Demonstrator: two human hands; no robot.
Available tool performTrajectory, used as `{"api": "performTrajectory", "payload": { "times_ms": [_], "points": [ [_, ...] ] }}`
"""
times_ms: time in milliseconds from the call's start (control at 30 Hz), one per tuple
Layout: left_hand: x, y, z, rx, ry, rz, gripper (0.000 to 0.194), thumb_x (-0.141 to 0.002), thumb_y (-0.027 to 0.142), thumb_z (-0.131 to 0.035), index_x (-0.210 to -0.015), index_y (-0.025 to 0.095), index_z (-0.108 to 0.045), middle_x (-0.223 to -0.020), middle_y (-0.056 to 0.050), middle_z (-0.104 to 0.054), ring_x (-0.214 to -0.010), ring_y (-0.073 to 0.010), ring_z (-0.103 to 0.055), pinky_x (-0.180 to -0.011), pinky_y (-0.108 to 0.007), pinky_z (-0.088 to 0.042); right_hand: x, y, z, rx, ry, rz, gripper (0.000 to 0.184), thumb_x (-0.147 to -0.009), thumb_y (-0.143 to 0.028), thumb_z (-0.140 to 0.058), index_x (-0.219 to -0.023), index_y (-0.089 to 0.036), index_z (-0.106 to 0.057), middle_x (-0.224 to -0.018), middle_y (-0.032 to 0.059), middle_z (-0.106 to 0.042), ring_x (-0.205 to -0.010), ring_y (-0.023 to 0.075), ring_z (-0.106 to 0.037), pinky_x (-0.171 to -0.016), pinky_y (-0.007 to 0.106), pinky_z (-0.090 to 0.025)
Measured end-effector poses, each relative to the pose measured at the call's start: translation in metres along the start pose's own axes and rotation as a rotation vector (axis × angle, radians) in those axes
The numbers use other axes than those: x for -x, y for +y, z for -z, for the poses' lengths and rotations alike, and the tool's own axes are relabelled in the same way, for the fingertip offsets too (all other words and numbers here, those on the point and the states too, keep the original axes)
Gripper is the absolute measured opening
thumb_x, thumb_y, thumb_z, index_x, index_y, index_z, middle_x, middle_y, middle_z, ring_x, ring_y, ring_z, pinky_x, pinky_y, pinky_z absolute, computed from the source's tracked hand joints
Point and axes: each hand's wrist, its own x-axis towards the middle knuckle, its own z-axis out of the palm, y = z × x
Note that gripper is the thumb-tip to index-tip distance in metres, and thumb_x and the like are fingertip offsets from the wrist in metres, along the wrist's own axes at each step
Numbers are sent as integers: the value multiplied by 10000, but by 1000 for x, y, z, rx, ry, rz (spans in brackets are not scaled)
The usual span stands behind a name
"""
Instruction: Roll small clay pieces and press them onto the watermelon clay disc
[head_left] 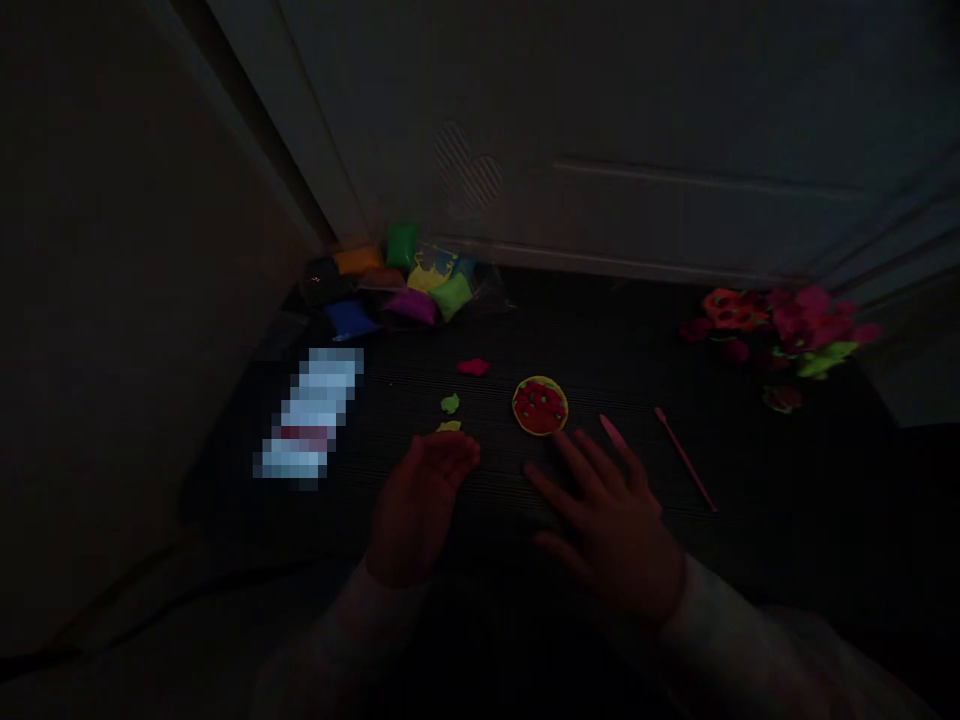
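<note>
My right hand (pixel 611 515) is palm down over the dark table with its fingers spread and nothing in them. Its fingertips are at the near edge of a small round clay disc (pixel 538 405), yellow-rimmed with red and green bits on top. A pink pointed clay tool (pixel 613 430) lies by its fingers, partly covered. My left hand (pixel 420 500) is turned palm inward, fingers loosely bent and holding nothing visible. Just beyond it are a yellow clay scrap (pixel 449 427) and a light green scrap (pixel 450 403). Farther back lies a red clay lump (pixel 473 367).
Several coloured clay packets (pixel 410 305) sit at the back left. A pixelated, bright phone-like screen (pixel 311 415) lies at left. A thin pink stick tool (pixel 686 460) rests at right. Colourful flowers (pixel 806 325) stand at the back right, near the pale wall (pixel 637 220). Light is very dim.
</note>
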Motion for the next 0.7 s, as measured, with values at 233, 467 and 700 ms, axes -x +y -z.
{"api": "performTrajectory", "payload": {
  "times_ms": [233, 467, 700],
  "points": [
    [1, 1, -1, 22, -15, -1, 330, -823, 276, -381, -698, 133, -651, -733, -50, -664, -749, -153, -606, -777, -301, -443, -1, -3, 1, -17, -15, 12, 528, -729, -577, -419, -1194, -327, -428, -1338, 84, -315, -1200, 289, -259, -939, 504, -153],
    [1, 1, -1, 18, -17, 1, 347, -832, 274, -364, -690, 140, -651, -727, -44, -661, -750, -146, -605, -778, -292, -444, -3, -3, 1, -41, -10, 26, 527, -735, -568, -417, -1201, -321, -419, -1339, 94, -307, -1206, 289, -251, -939, 505, -154],
    [0, 1, -1, 34, -28, -2, 372, -841, 261, -340, -686, 135, -653, -720, -44, -662, -746, -146, -607, -763, -287, -452, -4, -3, 0, -21, -3, 38, 534, -734, -576, -410, -1203, -320, -417, -1335, 97, -314, -1197, 291, -262, -931, 513, -149]
  ]
}}
